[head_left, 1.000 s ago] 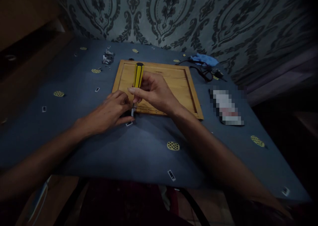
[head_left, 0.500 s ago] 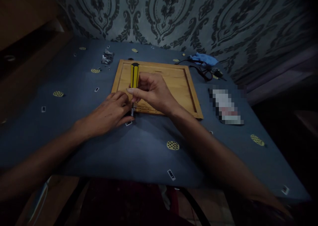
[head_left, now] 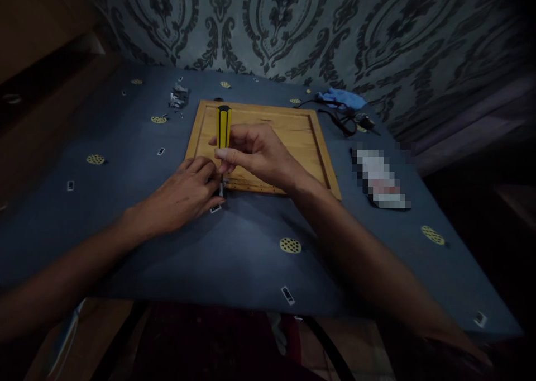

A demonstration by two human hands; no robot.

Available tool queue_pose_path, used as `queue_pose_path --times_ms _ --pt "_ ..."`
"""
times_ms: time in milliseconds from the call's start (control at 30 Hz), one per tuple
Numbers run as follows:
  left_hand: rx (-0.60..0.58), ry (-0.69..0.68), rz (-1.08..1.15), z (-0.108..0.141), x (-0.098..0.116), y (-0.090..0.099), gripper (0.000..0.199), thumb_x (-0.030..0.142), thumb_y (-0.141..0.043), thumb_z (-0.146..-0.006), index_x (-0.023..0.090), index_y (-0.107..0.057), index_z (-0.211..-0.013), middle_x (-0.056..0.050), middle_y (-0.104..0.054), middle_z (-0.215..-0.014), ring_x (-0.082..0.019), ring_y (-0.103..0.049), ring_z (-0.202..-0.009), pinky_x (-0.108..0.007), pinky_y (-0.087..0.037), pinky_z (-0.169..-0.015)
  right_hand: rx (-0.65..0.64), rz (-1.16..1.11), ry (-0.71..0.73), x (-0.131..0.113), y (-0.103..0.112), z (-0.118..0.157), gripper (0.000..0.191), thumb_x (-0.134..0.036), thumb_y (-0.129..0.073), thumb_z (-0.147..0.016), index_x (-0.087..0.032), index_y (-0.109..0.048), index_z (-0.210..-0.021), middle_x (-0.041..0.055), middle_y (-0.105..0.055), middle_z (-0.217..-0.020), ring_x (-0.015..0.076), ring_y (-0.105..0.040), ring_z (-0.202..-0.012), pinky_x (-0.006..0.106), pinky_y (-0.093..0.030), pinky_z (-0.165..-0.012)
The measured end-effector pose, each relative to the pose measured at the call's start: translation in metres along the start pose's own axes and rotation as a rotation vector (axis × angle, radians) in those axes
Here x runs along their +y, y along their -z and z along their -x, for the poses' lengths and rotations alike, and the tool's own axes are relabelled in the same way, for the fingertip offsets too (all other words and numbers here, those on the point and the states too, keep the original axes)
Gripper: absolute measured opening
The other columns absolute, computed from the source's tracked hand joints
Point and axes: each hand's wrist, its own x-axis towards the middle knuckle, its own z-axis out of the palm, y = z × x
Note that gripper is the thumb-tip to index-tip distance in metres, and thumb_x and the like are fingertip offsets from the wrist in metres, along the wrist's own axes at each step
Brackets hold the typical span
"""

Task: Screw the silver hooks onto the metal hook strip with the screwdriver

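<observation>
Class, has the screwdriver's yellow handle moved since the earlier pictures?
Yes. Judged against the wooden panel, the yellow handle has swung left, nearer the panel's left rim, and stands more upright.

dim overall, corners near black | light source out of view | soft shadows on blue tablecloth (head_left: pixel 247 269) | forearms slightly blurred | wide-angle stretch at edges | pixelated patch at right

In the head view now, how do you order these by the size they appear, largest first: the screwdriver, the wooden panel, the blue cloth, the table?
1. Table
2. Wooden panel
3. Blue cloth and screwdriver: too alike to rank, the screwdriver being partly covered by fingers.
</observation>
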Motion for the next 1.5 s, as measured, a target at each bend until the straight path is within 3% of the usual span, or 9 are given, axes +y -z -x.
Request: queue_pose_path --times_ms 100,267,433,600,700,933,1200,1500 --pt "-0.017 -0.005 0.005 0.0 0.0 0.002 0.044 0.041 -0.048 -0.113 0.007 -0.072 -0.125 -0.02 -0.066 -0.123 -0.036 -0.06 -0.123 -0.051 -0.054 -0.106 0.059 0.009 0.026 0.002 -0.004 -0.001 0.038 -0.053 -0.081 -0.089 -0.023 -0.059 -0.081 -0.0026 -0.065 -0.078 0.0143 -0.069 -0.068 0.031 -0.062 -0.068" --pt "-0.037 0.013 0.041 0.0 0.001 0.003 0.044 0.041 -0.049 -0.113 0.007 -0.07 -0.131 -0.021 -0.067 -0.125 -0.037 -0.059 -0.125 -0.053 -0.053 -0.106 0.113 -0.033 -0.026 0.008 -0.01 -0.002 0.039 -0.053 -0.084 -0.087 -0.026 -0.056 -0.087 -0.0031 -0.066 -0.082 0.0157 -0.069 -0.068 0.033 -0.063 -0.064" --pt "-0.016 0.016 0.057 0.0 0.001 0.002 0.043 0.039 -0.054 -0.111 0.005 -0.07 -0.132 -0.021 -0.067 -0.122 -0.037 -0.06 -0.122 -0.053 -0.053 -0.107 0.033 -0.05 0.002 0.002 -0.002 0.0 0.032 -0.044 -0.083 -0.089 -0.023 -0.06 -0.093 -0.0019 -0.071 -0.088 0.0138 -0.071 -0.071 0.031 -0.064 -0.069" --pt "0.02 -0.032 -0.031 0.0 0.001 0.001 0.045 0.04 -0.054 -0.111 0.002 -0.071 -0.127 -0.021 -0.067 -0.12 -0.035 -0.062 -0.116 -0.049 -0.056 -0.103 -0.069 -0.039 0.021 -0.002 0.002 0.002 0.02 -0.037 -0.074 -0.097 -0.02 -0.063 -0.097 -0.0025 -0.07 -0.082 0.0136 -0.072 -0.075 0.029 -0.064 -0.074" --pt "0.033 -0.019 -0.046 0.0 0.001 0.0 0.043 0.041 -0.053 -0.112 0.005 -0.072 -0.124 -0.02 -0.067 -0.122 -0.034 -0.062 -0.118 -0.049 -0.056 -0.104 -0.005 0.016 0.031 0.0 -0.004 0.002 0.023 -0.039 -0.077 -0.096 -0.021 -0.062 -0.093 -0.0031 -0.069 -0.081 0.0129 -0.07 -0.071 0.028 -0.063 -0.069" --pt "0.022 -0.015 -0.004 0.0 0.0 0.001 0.04 0.042 -0.057 -0.11 0.007 -0.073 -0.121 -0.016 -0.066 -0.112 -0.035 -0.062 -0.118 -0.051 -0.057 -0.104 0.294 0.11 0.078 0.004 -0.004 0.0 0.037 -0.056 -0.077 -0.095 -0.026 -0.057 -0.093 -0.0037 -0.064 -0.08 0.0138 -0.069 -0.065 0.028 -0.062 -0.059" --pt "0.038 -0.006 0.004 0.0 0.0 0.0 0.042 0.042 -0.056 -0.111 0.006 -0.074 -0.123 -0.017 -0.066 -0.112 -0.034 -0.061 -0.115 -0.05 -0.057 -0.103 0.206 0.079 0.007 0.005 -0.007 0.001 0.038 -0.057 -0.079 -0.093 -0.027 -0.058 -0.092 -0.0043 -0.067 -0.076 0.0146 -0.07 -0.063 0.028 -0.062 -0.058" --pt "0.023 -0.005 0.034 0.001 0.0 0.0 0.045 0.043 -0.054 -0.111 0.005 -0.073 -0.125 -0.018 -0.066 -0.113 -0.034 -0.06 -0.116 -0.049 -0.055 -0.104 0.197 0.06 0.018 0.009 -0.008 0.002 0.042 -0.061 -0.08 -0.091 -0.026 -0.056 -0.089 -0.0044 -0.066 -0.077 0.0143 -0.07 -0.062 0.029 -0.062 -0.057"
